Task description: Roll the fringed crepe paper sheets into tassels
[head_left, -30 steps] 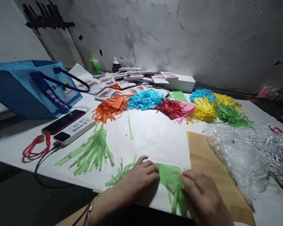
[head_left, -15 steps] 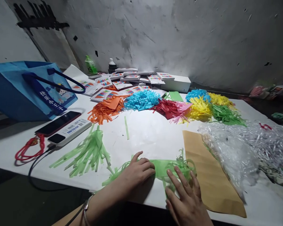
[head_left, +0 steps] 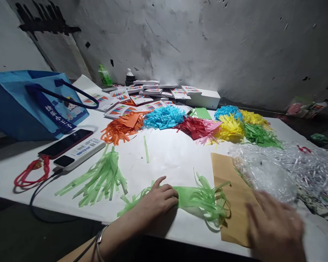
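Note:
A light green fringed paper strip [head_left: 187, 196] lies across the front of the white table, its cut ends spread at both sides. My left hand [head_left: 160, 200] rests palm down on its left part, thumb apart from the curved fingers. Blurred by motion, my right hand [head_left: 276, 225] is over the right edge of the brown paper [head_left: 233, 196], away from the green strip; its fingers look spread, with nothing visible in them. Another light green tassel [head_left: 105, 174] lies fanned out to the left.
Colored tassels, among them an orange one [head_left: 124, 127] and a blue one [head_left: 165, 116], line the back before stacked printed packets [head_left: 120, 95]. A blue bag [head_left: 22, 105], phone [head_left: 67, 143] and power bank [head_left: 80, 153] are at left. Clear plastic strands [head_left: 265, 171] lie at right.
My right hand has lifted off the green strip and moved right, over the brown paper. The strip's right fringe has sprung up and spread. My left hand has stayed in place.

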The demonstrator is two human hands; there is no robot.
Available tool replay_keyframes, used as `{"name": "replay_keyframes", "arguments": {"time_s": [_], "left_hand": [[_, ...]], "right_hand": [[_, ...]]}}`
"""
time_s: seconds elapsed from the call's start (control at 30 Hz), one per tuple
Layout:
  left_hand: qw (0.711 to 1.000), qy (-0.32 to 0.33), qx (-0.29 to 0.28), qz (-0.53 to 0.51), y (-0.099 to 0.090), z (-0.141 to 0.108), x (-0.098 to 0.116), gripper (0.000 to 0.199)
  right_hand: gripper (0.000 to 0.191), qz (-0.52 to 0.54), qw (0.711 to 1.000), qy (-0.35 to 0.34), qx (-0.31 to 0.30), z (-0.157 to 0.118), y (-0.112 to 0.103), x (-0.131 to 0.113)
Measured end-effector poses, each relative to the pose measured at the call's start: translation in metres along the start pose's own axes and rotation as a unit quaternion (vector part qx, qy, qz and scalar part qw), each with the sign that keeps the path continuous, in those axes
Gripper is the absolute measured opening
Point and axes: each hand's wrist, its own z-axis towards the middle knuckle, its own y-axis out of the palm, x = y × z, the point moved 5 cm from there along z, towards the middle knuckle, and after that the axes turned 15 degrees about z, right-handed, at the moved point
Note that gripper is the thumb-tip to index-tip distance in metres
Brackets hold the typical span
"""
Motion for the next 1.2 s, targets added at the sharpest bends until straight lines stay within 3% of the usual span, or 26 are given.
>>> {"name": "replay_keyframes", "arguments": {"time_s": [0.07, 0.13, 0.2, 0.3, 0.43, 0.6, 0.7, 0.83, 1.03, 1.2], "left_hand": [[1.0, 0.005, 0.002, 0.005, 0.0, 0.0, 0.001, 0.018], [1.0, 0.008, 0.01, 0.01, 0.0, -0.001, 0.001, 0.017], [1.0, 0.01, 0.02, 0.017, 0.0, -0.003, 0.001, 0.017], [0.999, 0.0, 0.036, 0.032, 0.0, -0.009, -0.002, 0.016], [0.998, -0.014, 0.045, 0.049, -0.003, -0.01, -0.007, 0.012], [0.999, -0.035, 0.013, 0.024, -0.005, 0.0, -0.011, 0.019], [0.996, -0.065, -0.002, -0.067, -0.009, 0.0, -0.016, 0.016], [0.99, -0.071, -0.02, -0.122, -0.015, -0.005, -0.016, 0.016], [0.999, -0.039, 0.001, 0.034, -0.009, -0.009, 0.001, 0.018], [0.993, -0.012, 0.062, 0.095, -0.008, -0.002, 0.015, 0.015]], "right_hand": [[0.034, 0.051, 0.989, -0.121, -0.069, -0.001, 0.031, -0.041], [0.038, 0.091, 0.97, -0.194, -0.113, 0.0, 0.065, -0.077], [0.037, 0.094, 0.967, -0.195, -0.136, 0.004, 0.092, -0.091], [0.036, 0.102, 0.962, -0.183, -0.175, 0.009, 0.112, -0.085], [0.03, 0.174, 0.962, -0.128, -0.168, 0.011, 0.107, -0.066], [0.014, 0.23, 0.951, -0.038, -0.202, 0.014, 0.111, -0.065], [0.016, 0.196, 0.957, -0.074, -0.2, 0.016, 0.116, -0.068], [0.042, 0.154, 0.96, -0.146, -0.183, 0.014, 0.118, -0.069], [0.047, 0.165, 0.958, -0.152, -0.178, 0.014, 0.113, -0.071], [0.042, 0.226, 0.956, -0.083, -0.169, 0.017, 0.11, -0.071]]}}
